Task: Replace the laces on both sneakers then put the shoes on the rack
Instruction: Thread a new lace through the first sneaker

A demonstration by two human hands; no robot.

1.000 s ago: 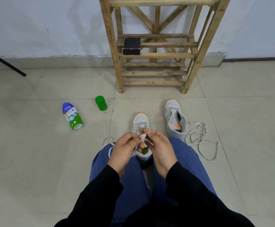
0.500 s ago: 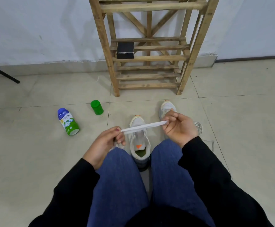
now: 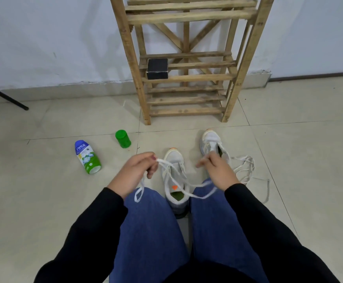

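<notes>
A white sneaker (image 3: 174,160) stands on the floor between my knees, toe pointing away. A second white sneaker (image 3: 212,142) stands to its right, nearer the wooden rack (image 3: 187,78). My left hand (image 3: 134,174) pinches a white lace (image 3: 187,190) that droops in a loose loop over the near sneaker and across my right knee. My right hand (image 3: 217,170) hovers over the lace's other side with curled fingers; whether it holds the lace I cannot tell. Another loose lace (image 3: 246,170) lies tangled on the floor right of the far sneaker.
A blue-and-green bottle (image 3: 87,157) lies on the tiles at the left, with a green cap (image 3: 123,138) beside it. A black box (image 3: 157,68) sits on a rack shelf. A black pole (image 3: 5,97) slants down at the far left.
The lace was stretched taut between both hands half a second ago; it now hangs slack in a loop. My right hand has dropped lower and the view has tilted down slightly.
</notes>
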